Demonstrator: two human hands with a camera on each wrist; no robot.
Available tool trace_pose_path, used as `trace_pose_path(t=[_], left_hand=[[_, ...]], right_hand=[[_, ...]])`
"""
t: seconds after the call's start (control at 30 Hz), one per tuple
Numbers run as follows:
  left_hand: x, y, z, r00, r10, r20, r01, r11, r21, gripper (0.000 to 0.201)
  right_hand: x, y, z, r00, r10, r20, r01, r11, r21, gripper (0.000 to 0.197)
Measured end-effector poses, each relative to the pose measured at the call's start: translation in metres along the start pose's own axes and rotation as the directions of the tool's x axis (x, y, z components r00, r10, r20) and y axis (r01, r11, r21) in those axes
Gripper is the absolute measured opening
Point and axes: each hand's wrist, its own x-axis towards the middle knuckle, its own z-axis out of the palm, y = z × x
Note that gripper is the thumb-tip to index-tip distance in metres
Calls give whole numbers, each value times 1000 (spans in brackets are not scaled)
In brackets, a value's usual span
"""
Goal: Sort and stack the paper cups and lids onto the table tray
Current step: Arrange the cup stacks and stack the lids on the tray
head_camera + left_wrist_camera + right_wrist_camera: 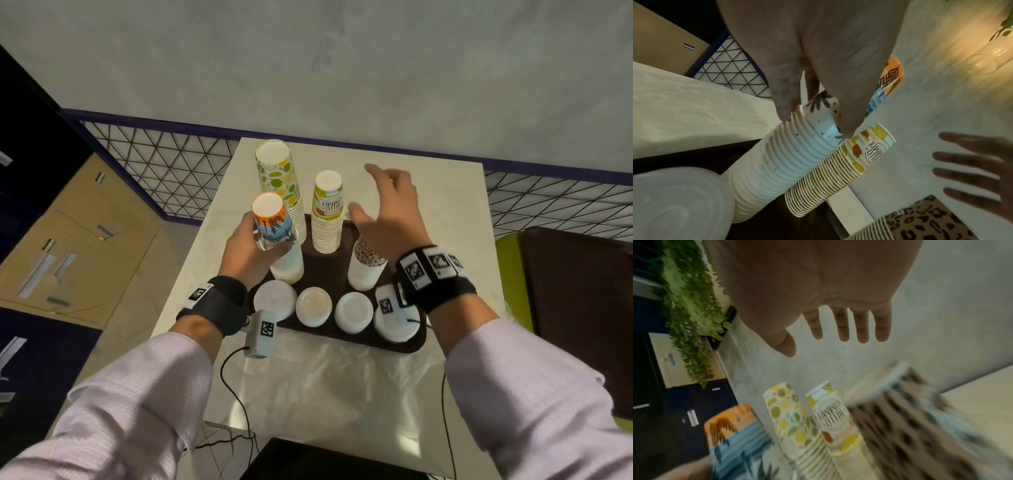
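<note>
Paper palm-print cup stack (274, 229) upside-down, left hand (246, 250) gripping, right hand (390, 209) spread.

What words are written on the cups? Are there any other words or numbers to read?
"HELLO SUMMER": on the top cup of the fruit-print cup stack, upside down in the head view; the left wrist view shows only "ELLO" and "MMER".
Wristband tags: black-and-white square codes, no words.
Cabinet labels: too small to read.
The other cup stacks carry pictures only.
</note>
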Motion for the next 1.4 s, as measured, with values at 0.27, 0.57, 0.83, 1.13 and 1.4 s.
trace_pose_path(t=[0.27,0.57,0.83,1.13,1.4], left_hand=[[6,-6,0,1000,-1,14,0,997,75,74],[7,-7,-1,999,21,30,-24,996,83,72],[8,-12,4,989,147,12,-147,980,130,71],[7,-12,7,985,171,-21,-166,975,145,80],[-18,26,9,875,356,-327,-254,914,316,91]], right_hand=[[73,-49,12,928,-1,371,89,971,-220,81],[84,-48,42,838,21,546,246,878,-411,52],[71,-45,32,779,23,626,304,860,-409,43],[40,-33,1,855,46,517,86,970,-228,96],[-26,20,-24,952,106,288,-80,992,-102,104]])
